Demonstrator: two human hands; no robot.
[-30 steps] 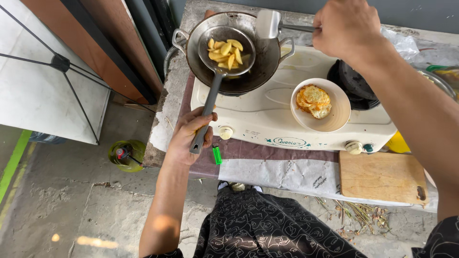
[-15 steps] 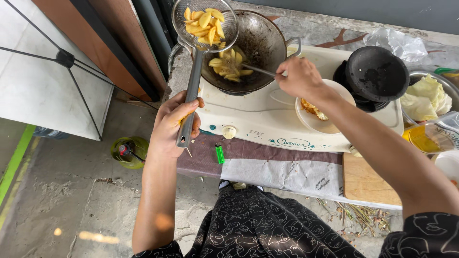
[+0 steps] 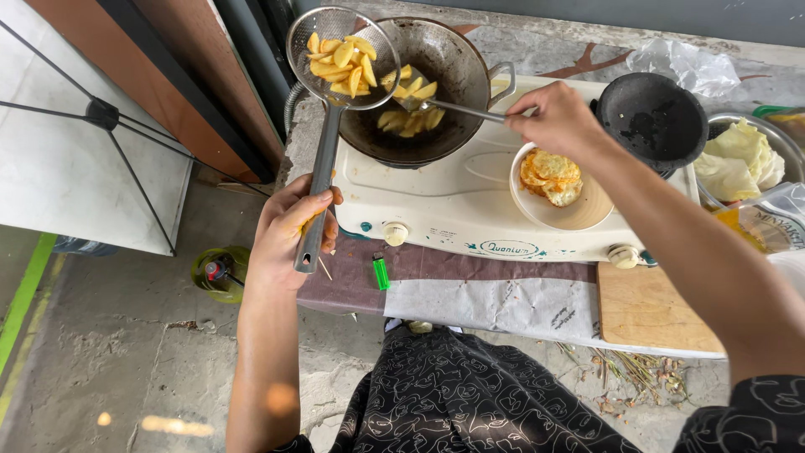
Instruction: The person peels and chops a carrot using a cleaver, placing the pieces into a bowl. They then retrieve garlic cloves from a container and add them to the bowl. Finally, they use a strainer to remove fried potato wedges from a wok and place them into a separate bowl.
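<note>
- Fried potato wedges (image 3: pixel 342 57) are shown heaped in a round wire skimmer (image 3: pixel 342 52), which is held raised over the left rim of a dark wok (image 3: pixel 436 92); more wedges (image 3: pixel 409 117) lie in the bottom of the wok.
- The left hand (image 3: pixel 289 239) is closed around the lower end of the skimmer's long grey handle (image 3: pixel 317 193); this end, well away from the heat, is judged the proper place of hold.
- The right hand (image 3: pixel 560 119) is closed on the handle of a metal spatula (image 3: pixel 457 107), whose blade rests among the wedges in the wok.
- The wedges are judged light, oily, and soft enough to break if pressed; lifting from beneath is therefore favoured.
- The wedges appear pale to golden yellow, curved and glossy.
- A white two-burner stove (image 3: pixel 470 210) bears the wok, a bowl of fried pieces (image 3: pixel 549 178) and a black pan (image 3: pixel 654 117).
</note>
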